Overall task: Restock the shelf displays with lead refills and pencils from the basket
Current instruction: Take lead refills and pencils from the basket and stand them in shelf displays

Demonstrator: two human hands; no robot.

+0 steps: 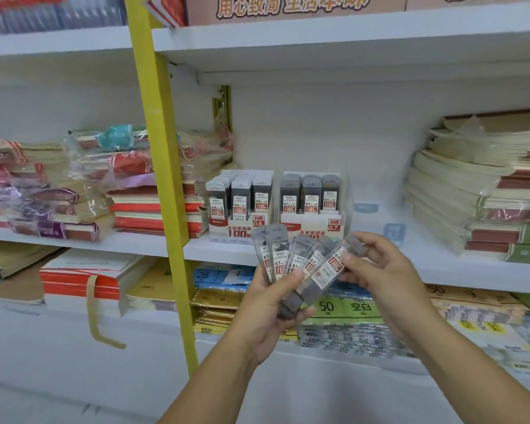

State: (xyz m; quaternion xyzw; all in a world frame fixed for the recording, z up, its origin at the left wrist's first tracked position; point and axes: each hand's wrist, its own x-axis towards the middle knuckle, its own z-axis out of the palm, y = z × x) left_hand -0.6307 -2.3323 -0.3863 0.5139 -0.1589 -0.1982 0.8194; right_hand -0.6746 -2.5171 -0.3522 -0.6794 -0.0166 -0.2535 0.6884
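Head view puts your left hand [268, 304] nearest, its fingers [292, 278] clamped round the lower ends of a fanned bunch of lead refill cases [291, 261]. Your right hand [383, 270] sits just beside it, thumb and forefinger pinched on the outermost case [334, 264] at both ends, as if to draw it free of the fan.

These cases look like light, stiff, smooth plastic — likely slippery against each other, so a loose hold on the fan could let one slide out. Take each one by its narrow edges near the cap, not by the flat labelled face, and don't squeeze hard; the leads inside are brittle.

Just beyond your fingertips, on the shelf [214, 249], stand two display boxes. The one marked HB 0.7 [312, 206] sits straight past the fan and holds three rows of upright cases; the labels in your hand read 0.7, so that is probably where they belong. To the left of it, the HB 0.5 box [239, 203] is also stocked in three rows. Stacked notebooks [484, 191] flank both boxes — the basket is out of sight.
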